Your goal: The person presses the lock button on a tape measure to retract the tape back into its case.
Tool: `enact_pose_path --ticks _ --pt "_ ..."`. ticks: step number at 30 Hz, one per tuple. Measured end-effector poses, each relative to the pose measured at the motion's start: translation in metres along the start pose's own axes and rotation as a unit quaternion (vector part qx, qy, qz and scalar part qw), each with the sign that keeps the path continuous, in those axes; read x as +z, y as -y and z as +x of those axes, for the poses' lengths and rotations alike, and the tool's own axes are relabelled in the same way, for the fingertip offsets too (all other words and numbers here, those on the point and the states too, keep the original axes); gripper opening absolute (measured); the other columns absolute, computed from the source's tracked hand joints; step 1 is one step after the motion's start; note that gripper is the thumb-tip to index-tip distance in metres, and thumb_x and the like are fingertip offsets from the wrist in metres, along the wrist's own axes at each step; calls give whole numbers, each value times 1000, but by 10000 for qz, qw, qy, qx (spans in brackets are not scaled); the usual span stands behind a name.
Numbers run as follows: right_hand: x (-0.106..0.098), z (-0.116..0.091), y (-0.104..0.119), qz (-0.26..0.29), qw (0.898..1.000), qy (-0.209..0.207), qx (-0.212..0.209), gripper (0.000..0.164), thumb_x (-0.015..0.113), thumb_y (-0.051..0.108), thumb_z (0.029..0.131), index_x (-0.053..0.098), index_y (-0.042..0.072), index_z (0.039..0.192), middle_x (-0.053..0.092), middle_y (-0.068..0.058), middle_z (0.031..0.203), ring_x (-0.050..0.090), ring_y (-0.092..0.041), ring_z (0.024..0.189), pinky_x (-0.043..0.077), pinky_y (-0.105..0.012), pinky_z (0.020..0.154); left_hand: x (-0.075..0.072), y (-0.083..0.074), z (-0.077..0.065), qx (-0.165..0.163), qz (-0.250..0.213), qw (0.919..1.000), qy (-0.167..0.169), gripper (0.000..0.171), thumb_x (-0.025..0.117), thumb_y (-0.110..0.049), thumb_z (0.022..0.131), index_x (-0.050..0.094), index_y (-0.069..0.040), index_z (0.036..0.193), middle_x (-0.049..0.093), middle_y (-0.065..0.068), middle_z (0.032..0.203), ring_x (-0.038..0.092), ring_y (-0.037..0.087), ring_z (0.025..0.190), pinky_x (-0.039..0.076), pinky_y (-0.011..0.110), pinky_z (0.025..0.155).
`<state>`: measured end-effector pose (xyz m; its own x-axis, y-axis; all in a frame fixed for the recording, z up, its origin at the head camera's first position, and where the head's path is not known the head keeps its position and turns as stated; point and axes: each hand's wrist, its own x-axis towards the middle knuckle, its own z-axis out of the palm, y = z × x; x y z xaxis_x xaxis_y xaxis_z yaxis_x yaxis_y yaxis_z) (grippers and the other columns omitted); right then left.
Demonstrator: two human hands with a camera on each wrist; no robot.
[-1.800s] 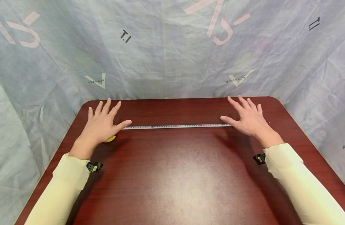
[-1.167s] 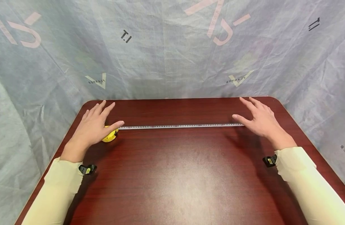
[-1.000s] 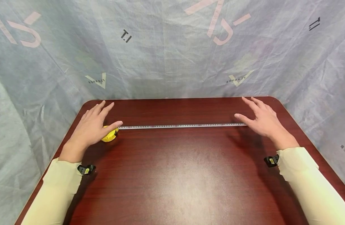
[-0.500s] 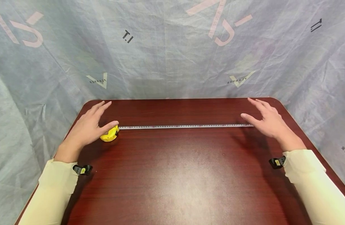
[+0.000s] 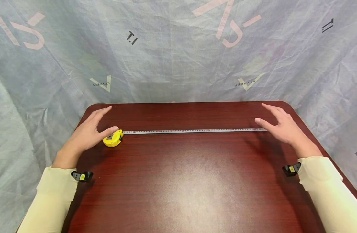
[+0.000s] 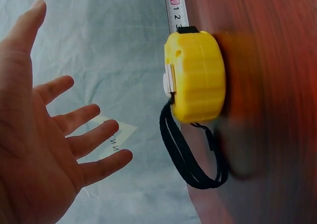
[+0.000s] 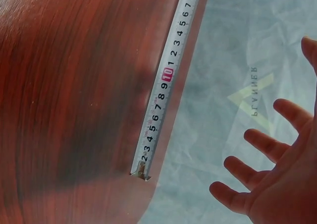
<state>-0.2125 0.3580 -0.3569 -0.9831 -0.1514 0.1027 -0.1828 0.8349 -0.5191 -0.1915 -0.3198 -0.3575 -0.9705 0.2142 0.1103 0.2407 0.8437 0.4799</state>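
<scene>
A yellow tape measure (image 5: 112, 138) lies on the table at the left, and its black wrist strap (image 6: 188, 159) loops out behind it in the left wrist view. From its case the white blade (image 5: 181, 131) stretches straight across to the right, ending in a metal hook (image 7: 140, 171). My left hand (image 5: 89, 131) hovers above and beside the case with fingers spread, apart from it in the left wrist view. Over the hook end, my right hand (image 5: 284, 127) is held in the air, fingers extended, touching nothing. In the head view that hand hides the hook.
The dark red wooden table (image 5: 178, 174) has rounded far corners. Grey printed fabric (image 5: 172, 51) hangs behind it and along both sides. Each wrist carries a small black camera mount, such as the left camera mount (image 5: 82, 176).
Both hands have drawn apart and turned edge-on, the left moving left and the right moving right. More of the yellow case and blade now shows. The tape measure itself stays put.
</scene>
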Motion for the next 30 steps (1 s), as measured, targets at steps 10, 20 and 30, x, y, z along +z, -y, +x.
enact_pose_path --ticks 10,20,30 --pt "-5 -4 -14 129 9992 121 367 81 61 53 101 24 24 166 19 -24 167 22 -50 148 23 -74 106 2 9 -1 4 -107 9999 -69 94 77 -53 90 25 -30 165 31 13 164 36 41 143 32 68 104" --pt "-9 -7 -25 201 9974 296 627 82 58 56 101 21 24 167 15 -26 167 25 -56 143 26 -74 103 10 20 -1 -117 -372 9991 150 100 82 -50 86 26 -27 165 34 16 161 43 42 139 34 66 106" --pt "-4 -7 -35 315 9964 367 692 82 58 56 101 23 19 166 22 -23 166 31 -58 140 29 -73 104 13 33 -8 -192 -419 9980 422 103 83 -50 86 24 -24 166 33 19 162 45 48 136 38 69 101"
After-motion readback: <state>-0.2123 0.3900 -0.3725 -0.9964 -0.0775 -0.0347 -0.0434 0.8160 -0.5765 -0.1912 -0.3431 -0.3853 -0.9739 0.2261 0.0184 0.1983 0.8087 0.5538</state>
